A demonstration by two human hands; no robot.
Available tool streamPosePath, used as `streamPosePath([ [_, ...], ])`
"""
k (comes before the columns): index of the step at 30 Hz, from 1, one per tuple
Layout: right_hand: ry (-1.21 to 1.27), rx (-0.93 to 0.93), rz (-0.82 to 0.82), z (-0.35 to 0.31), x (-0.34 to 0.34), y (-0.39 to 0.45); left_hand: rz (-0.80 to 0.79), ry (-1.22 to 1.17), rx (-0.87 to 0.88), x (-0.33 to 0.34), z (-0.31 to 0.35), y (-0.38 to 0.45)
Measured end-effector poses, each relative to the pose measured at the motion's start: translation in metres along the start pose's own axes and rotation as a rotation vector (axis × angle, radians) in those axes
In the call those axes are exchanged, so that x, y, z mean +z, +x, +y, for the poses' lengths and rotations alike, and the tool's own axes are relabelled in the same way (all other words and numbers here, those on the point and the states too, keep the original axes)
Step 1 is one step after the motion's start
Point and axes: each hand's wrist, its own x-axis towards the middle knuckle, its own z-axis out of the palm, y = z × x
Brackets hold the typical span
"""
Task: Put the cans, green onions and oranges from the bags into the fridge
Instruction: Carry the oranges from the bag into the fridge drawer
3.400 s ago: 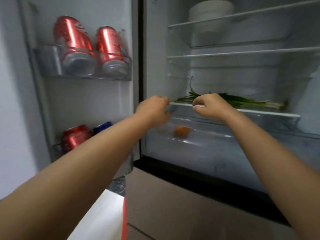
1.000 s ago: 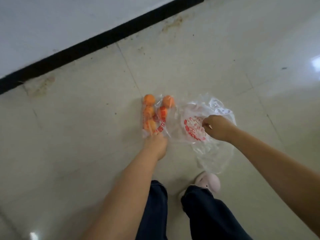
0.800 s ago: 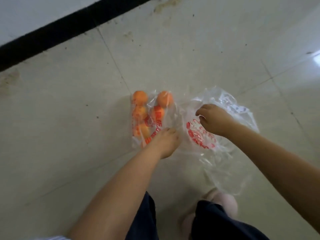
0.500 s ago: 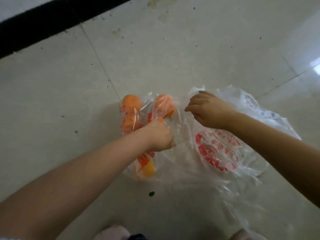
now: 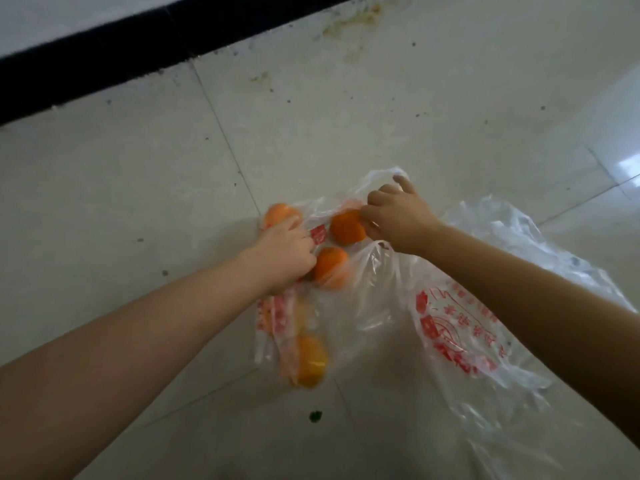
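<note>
Head view: the bag of oranges (image 5: 298, 317) lies on the tiled floor (image 5: 138, 174), and everything else is placed from it. The left hand (image 5: 284, 258) is at the bag's far-left part, fingers curled down onto the plastic beside one orange (image 5: 330, 268) at the bag's middle; whether it has that fruit or only film in its grip I cannot tell. The right hand (image 5: 398, 220) sits at the bag's far-right edge, pinching the plastic there, with a second orange (image 5: 348, 227) touching its fingertips. A third orange (image 5: 280, 214) shows at the bag's far-left corner, and a yellower one (image 5: 310, 362) lies in the near end of the bag. A second clear bag with red print (image 5: 485, 327) spreads on the floor to the right of the orange bag, under the right forearm. A small green scrap (image 5: 315, 416) lies on the floor just nearer than the orange bag.

Risks, as I judge them: the film is thin and bunched, so pulling both hands apart could tear it and send fruit rolling across the smooth tiles. If the bag is lifted by its far end, the near orange could slide out. A grip through plastic instead of on bare fruit may slip.
</note>
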Motion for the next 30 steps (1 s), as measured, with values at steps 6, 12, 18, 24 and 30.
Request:
streamPosePath([
  [6,0.091,-0.15,-0.085,-0.004,-0.003,0.015,0.184,-0.196,-0.099,-0.003,0.01,0.0],
  [12,-0.038,-0.215,-0.166,-0.006,-0.006,0.025,0.169,-0.271,-0.177,0.01,0.012,-0.008],
  [18,-0.01,-0.137,-0.2,-0.011,0.007,0.03,0.231,-0.328,-0.224,0.011,0.016,-0.008],
  [24,0.166,-0.107,-0.216,-0.005,0.014,0.007,0.165,-0.315,-0.251,0.013,0.02,-0.004],
  [30,0.281,-0.15,-0.19,0.006,0.027,-0.041,-0.069,-0.297,-0.375,0.007,0.026,0.018],
])
